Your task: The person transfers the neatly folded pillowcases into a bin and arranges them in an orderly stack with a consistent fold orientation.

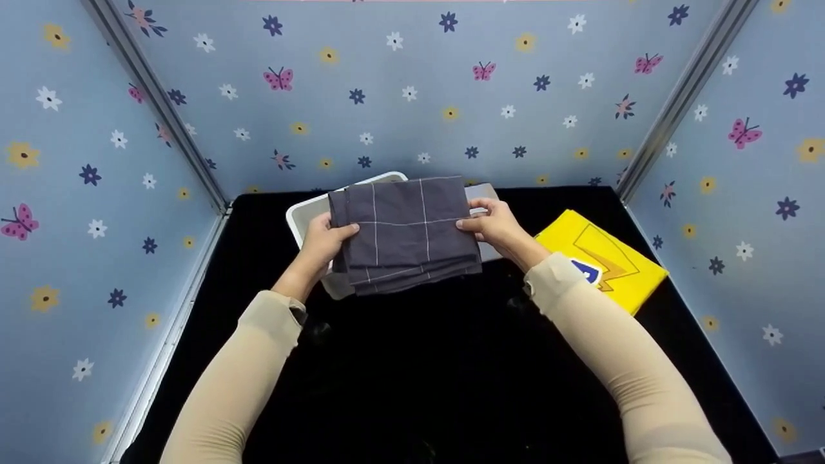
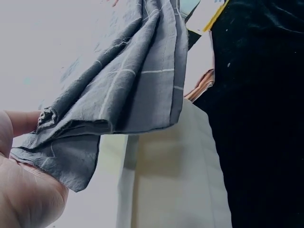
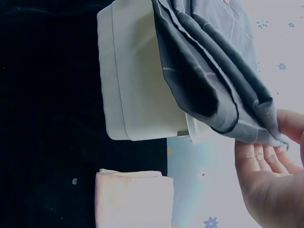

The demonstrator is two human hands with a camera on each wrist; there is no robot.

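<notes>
Both hands hold a dark grey folded cloth (image 1: 399, 225) with thin white grid lines, raised in front of a white plastic bin (image 1: 300, 216). At the cloth's left edge the left hand (image 1: 319, 245) pinches it, thumb on the near face. My right hand (image 1: 496, 225) pinches the opposite edge the same way. Folded layers of the grey cloth (image 2: 123, 90) sag between the hands in the left wrist view. The right wrist view shows its lower folds hanging across the bin (image 3: 135, 71). Much of the bin is hidden behind the cloth in the head view.
A yellow folded cloth (image 1: 619, 258) with a printed blue and white badge lies at the right, partly behind the right forearm. Beside the bin sits a pale folded cloth (image 3: 135, 199). Patterned blue panels (image 1: 412, 96) enclose the black-covered table (image 1: 419, 374) at back and sides.
</notes>
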